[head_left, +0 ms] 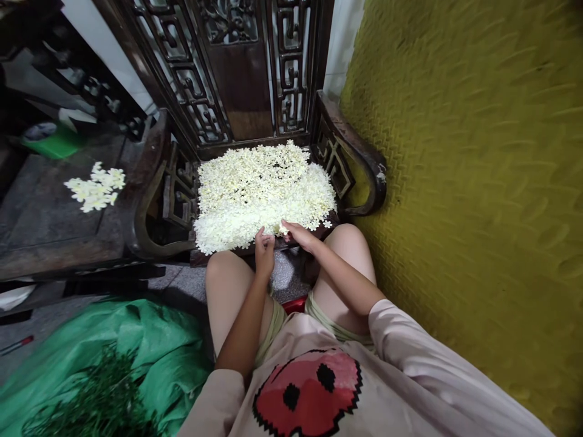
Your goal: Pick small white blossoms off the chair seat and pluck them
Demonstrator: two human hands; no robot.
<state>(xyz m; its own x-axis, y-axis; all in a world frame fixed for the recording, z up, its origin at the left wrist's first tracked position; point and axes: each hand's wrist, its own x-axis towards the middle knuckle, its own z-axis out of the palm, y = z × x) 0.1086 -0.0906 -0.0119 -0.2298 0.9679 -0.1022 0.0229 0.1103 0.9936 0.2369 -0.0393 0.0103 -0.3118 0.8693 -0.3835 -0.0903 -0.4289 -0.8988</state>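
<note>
Yellow surface flanks flower-strewn chair; right hand pinches blossoms, left hand unclear.

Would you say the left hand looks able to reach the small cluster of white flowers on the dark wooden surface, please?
Probably yes, but not straight across: the curved dark wooden armrest stands between the left hand and the small flower cluster, so the hand would likely have to pass over it.

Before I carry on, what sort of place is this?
Probably an indoor living space, perhaps a home: there is a carved wooden armchair, white flowers spread on it, and a green sheet holding leafy greenery.
</note>
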